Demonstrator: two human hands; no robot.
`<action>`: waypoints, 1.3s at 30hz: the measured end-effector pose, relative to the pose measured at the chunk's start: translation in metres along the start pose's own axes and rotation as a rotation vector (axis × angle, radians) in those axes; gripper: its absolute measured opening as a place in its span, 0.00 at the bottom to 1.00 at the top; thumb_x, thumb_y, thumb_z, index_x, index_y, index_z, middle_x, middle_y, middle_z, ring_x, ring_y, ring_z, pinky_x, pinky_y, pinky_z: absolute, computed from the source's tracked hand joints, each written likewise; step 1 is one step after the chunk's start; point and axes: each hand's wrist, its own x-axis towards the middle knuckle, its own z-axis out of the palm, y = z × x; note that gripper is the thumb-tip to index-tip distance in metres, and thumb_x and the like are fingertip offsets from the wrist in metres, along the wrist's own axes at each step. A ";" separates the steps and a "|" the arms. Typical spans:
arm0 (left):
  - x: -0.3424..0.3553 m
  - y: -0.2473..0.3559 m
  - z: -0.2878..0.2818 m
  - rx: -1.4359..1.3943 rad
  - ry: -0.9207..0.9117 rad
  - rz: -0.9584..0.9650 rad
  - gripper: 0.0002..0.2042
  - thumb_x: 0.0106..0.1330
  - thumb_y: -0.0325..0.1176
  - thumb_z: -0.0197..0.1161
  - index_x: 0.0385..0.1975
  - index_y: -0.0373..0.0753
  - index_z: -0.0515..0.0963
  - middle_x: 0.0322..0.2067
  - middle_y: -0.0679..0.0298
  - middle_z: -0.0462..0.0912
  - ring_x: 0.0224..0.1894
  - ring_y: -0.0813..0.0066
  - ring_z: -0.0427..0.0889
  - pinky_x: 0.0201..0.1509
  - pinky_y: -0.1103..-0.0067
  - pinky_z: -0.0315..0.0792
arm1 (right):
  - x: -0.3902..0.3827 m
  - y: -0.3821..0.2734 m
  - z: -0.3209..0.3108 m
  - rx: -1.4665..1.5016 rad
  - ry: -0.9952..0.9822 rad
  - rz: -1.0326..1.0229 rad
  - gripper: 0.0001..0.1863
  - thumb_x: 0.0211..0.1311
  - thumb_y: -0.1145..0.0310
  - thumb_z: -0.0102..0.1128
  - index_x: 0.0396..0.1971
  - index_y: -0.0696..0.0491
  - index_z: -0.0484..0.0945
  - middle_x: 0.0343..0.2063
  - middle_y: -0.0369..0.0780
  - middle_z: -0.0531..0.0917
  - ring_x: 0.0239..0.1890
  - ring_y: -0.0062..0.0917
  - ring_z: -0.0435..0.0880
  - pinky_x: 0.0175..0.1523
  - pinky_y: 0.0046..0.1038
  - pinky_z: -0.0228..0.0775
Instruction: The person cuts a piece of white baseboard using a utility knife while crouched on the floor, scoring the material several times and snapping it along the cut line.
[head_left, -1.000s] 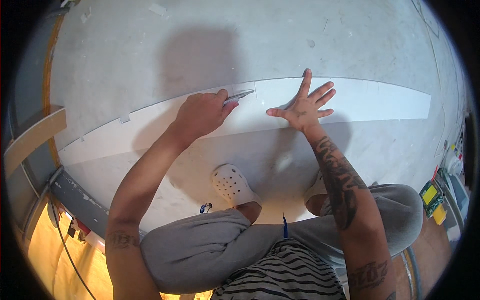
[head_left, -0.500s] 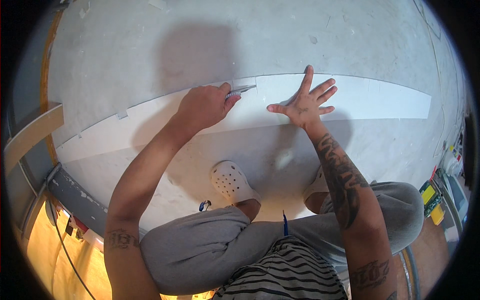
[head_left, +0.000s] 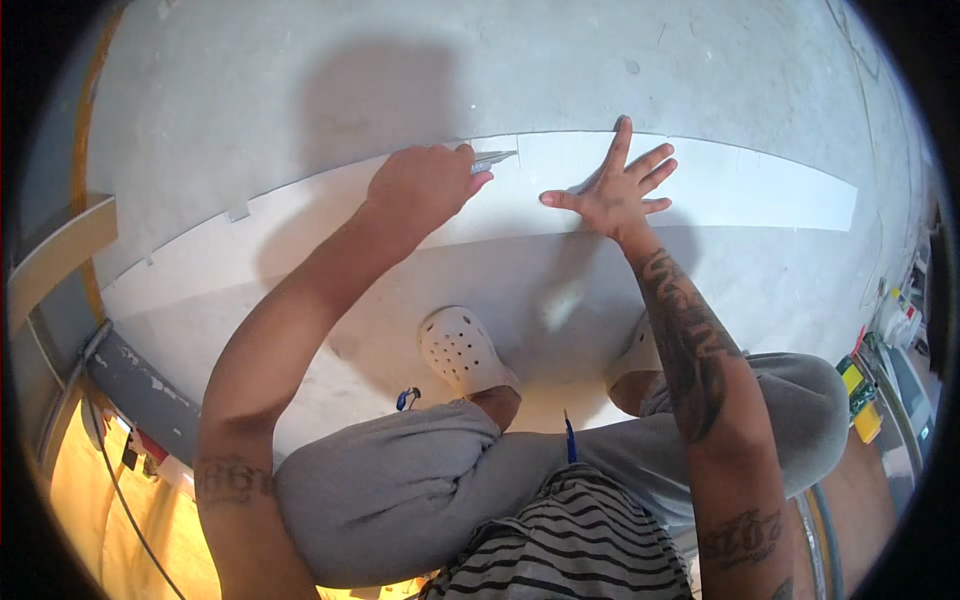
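A long white strip of thin board (head_left: pixel 760 190) lies across the floor in front of me, bowed by the lens, with small notches and short lines along its far edge. My left hand (head_left: pixel 420 185) is closed round a utility knife (head_left: pixel 493 159) above the strip's far part. Its blade points right, and the tip is at a short line running in from the far edge; whether it touches the board I cannot tell. To the right of the knife, my right hand (head_left: pixel 615 195) is spread on the strip, fingers apart, its longest finger reaching past the far edge.
My pale clogs (head_left: pixel 465 350) stand on the grey floor (head_left: pixel 560 60) behind the strip. At the left is a brown board edge (head_left: pixel 62 252) by a grey metal piece (head_left: pixel 140 385). Assorted items, one of them a yellow thing (head_left: pixel 868 425), lie at the right.
The whole view has shifted slightly, so the strip sits a little higher. Against the strip, both hands stay almost where they were, with the knife tip still by the same short line.
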 end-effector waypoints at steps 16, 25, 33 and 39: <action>-0.004 -0.013 -0.001 -0.067 -0.035 -0.013 0.21 0.71 0.52 0.50 0.40 0.38 0.76 0.26 0.52 0.82 0.32 0.50 0.82 0.38 0.59 0.75 | -0.003 -0.002 -0.005 0.010 -0.019 0.024 0.82 0.21 0.35 0.80 0.72 0.41 0.28 0.65 0.67 0.20 0.68 0.62 0.12 0.60 0.76 0.21; -0.015 -0.025 -0.008 -0.026 -0.033 -0.051 0.20 0.71 0.50 0.51 0.40 0.37 0.76 0.26 0.50 0.82 0.31 0.48 0.82 0.36 0.58 0.75 | 0.008 0.012 0.003 0.026 0.002 -0.065 0.85 0.17 0.24 0.73 0.72 0.42 0.24 0.63 0.69 0.15 0.65 0.65 0.06 0.55 0.79 0.14; -0.026 -0.035 0.005 0.016 -0.001 -0.094 0.18 0.71 0.50 0.52 0.39 0.38 0.75 0.25 0.52 0.82 0.30 0.49 0.82 0.33 0.59 0.75 | 0.008 0.010 0.005 -0.017 -0.011 -0.044 0.85 0.19 0.24 0.73 0.71 0.42 0.22 0.62 0.70 0.15 0.64 0.67 0.06 0.54 0.79 0.15; -0.039 -0.049 0.021 -0.168 0.038 -0.109 0.21 0.70 0.53 0.51 0.42 0.38 0.76 0.27 0.53 0.83 0.33 0.53 0.83 0.38 0.62 0.76 | 0.008 0.008 0.007 -0.039 -0.001 -0.071 0.83 0.22 0.24 0.72 0.71 0.41 0.22 0.62 0.70 0.16 0.64 0.67 0.06 0.54 0.80 0.18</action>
